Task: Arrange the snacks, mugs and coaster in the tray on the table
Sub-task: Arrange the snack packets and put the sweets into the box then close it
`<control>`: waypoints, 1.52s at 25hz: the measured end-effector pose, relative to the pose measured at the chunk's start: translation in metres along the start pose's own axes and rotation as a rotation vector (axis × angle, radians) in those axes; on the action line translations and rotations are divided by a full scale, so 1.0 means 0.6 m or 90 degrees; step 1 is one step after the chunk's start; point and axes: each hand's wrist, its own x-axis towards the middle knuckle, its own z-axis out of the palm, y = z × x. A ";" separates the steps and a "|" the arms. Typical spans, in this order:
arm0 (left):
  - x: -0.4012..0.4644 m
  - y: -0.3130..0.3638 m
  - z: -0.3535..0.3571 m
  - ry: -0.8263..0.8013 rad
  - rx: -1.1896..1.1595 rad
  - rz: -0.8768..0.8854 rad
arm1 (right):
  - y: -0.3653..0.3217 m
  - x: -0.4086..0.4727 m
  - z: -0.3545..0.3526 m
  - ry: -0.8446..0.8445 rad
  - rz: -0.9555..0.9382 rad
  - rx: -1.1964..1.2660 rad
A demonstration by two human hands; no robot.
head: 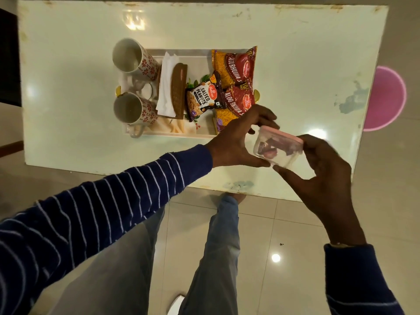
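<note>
So the clear plastic container with the pink lid is up off the tabletop, held between both hands just right of and nearer than the tray. Left hand has its fingers curled round the container's left side, thumb underneath; right hand grips the right end, thumb along the near edge. Some wrapped sweets show inside, blurry though. In the tray: two patterned mugs on the left, a napkin holder in the middle, then a salted peanuts packet and two aloo bhujia packets on the right.
</note>
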 end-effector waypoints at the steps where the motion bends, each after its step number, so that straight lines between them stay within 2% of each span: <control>1: -0.002 -0.005 0.000 -0.008 0.006 -0.003 | 0.001 -0.002 -0.005 -0.003 0.033 0.102; 3: -0.005 -0.010 0.001 0.001 0.015 -0.009 | 0.003 -0.001 -0.014 -0.018 0.077 0.239; 4: -0.004 -0.010 0.003 0.015 0.020 -0.004 | 0.005 0.000 -0.017 -0.035 0.085 0.241; 6: 0.000 -0.007 0.007 0.041 0.049 0.040 | 0.007 0.004 -0.025 -0.054 0.049 0.109; 9: 0.006 0.004 0.008 0.055 0.111 0.083 | 0.002 0.011 -0.020 -0.050 -0.074 -0.110; 16: 0.019 0.012 0.003 0.014 0.228 0.094 | 0.008 0.001 0.019 0.049 -0.130 -0.184; 21: 0.042 0.008 0.005 -0.002 0.416 0.333 | 0.022 0.007 0.026 -0.026 0.015 -0.057; 23: 0.050 -0.001 0.011 -0.004 0.446 0.368 | 0.030 0.015 0.019 -0.027 0.090 -0.044; 25: 0.053 -0.009 0.016 0.014 0.459 0.330 | 0.033 0.027 0.022 -0.002 0.134 -0.055; 29: 0.046 -0.015 0.018 0.116 0.433 0.133 | 0.039 0.065 0.069 0.146 0.214 -0.128; 31: 0.032 -0.022 0.020 0.146 0.435 0.080 | 0.051 0.082 0.097 0.172 0.236 -0.151; 38: -0.030 -0.059 -0.001 0.090 0.486 0.027 | 0.098 0.101 0.157 0.162 0.261 -0.233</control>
